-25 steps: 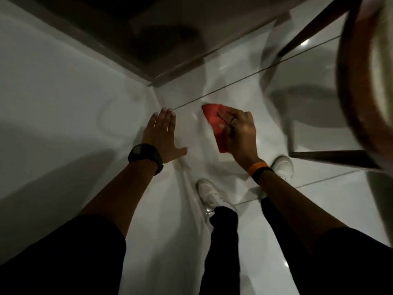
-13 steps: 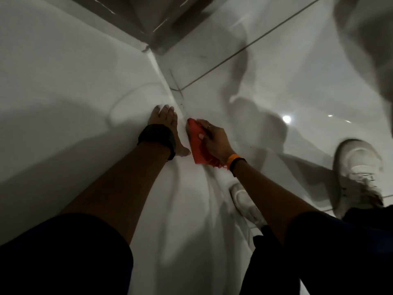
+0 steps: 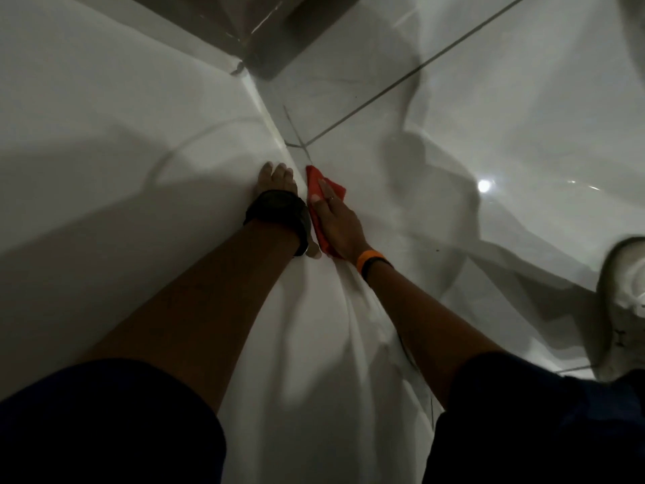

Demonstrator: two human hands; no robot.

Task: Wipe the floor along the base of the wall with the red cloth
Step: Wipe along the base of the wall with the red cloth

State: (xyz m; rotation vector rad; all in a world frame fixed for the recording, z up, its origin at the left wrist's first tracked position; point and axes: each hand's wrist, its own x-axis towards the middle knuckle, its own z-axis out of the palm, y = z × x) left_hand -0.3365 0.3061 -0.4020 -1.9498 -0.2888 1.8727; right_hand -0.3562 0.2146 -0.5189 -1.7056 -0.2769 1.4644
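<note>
The red cloth (image 3: 318, 185) lies on the glossy floor right at the foot of the white wall (image 3: 122, 117). My right hand (image 3: 336, 223), with an orange wristband, presses flat on the cloth; red shows past my fingertips and beside my palm. My left hand (image 3: 277, 179), with a black watch on the wrist, rests flat against the wall just left of the cloth, fingers spread a little and empty. The seam between wall and floor (image 3: 275, 131) runs away from both hands toward the corner.
A dark door frame or threshold (image 3: 279, 40) closes off the corner ahead. Grout lines (image 3: 401, 82) cross the shiny white floor tiles. My white shoe (image 3: 624, 302) stands at the right edge. A lamp reflection (image 3: 484, 185) glares on the floor.
Both hands have sunk lower along the wall's foot. My right hand has flattened onto the cloth against the seam. The view has tilted further down and the chair has left it.
</note>
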